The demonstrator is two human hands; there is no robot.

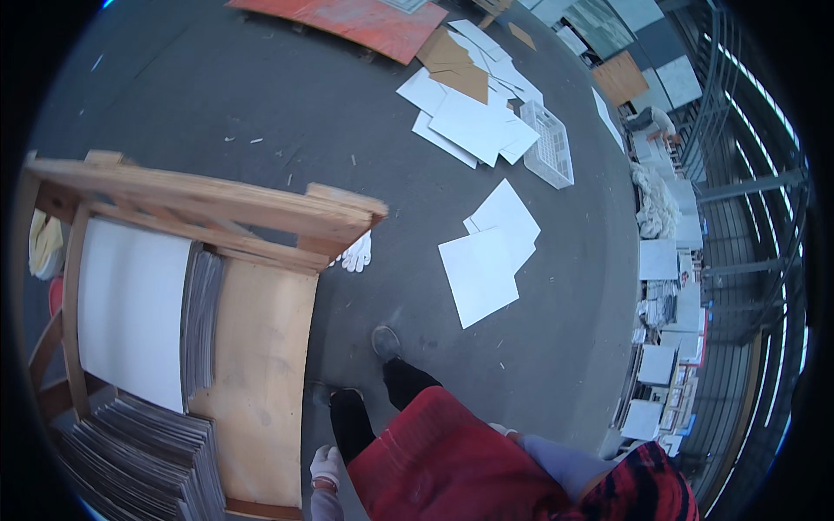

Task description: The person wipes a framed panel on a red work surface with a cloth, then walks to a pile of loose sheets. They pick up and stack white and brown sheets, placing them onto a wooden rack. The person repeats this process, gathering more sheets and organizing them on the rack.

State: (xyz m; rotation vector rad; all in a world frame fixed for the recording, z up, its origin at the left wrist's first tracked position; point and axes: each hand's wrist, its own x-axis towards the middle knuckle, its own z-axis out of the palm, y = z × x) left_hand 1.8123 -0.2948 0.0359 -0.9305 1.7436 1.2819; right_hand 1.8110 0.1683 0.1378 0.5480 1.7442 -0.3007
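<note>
My left hand (327,466), in a white glove, hangs beside the right edge of a wooden rack (261,373). Its fingers look loosely curled, with nothing seen in them. Of my right hand (502,429), only a bit of white glove shows past the red apron (452,460); its fingers are hidden. In the rack stands a stack of thin panels with a white front face (132,304). A second stack of thin grey-edged panels (143,456) leans at the near left. Neither hand touches the panels.
White sheets (482,273) lie on the grey floor ahead, with more sheets and brown cardboard (456,65) beyond. A white plastic crate (547,143) and an orange-red board (347,26) are farther off. White gloves (356,253) lie by the rack. A person (656,122) bends at the far right.
</note>
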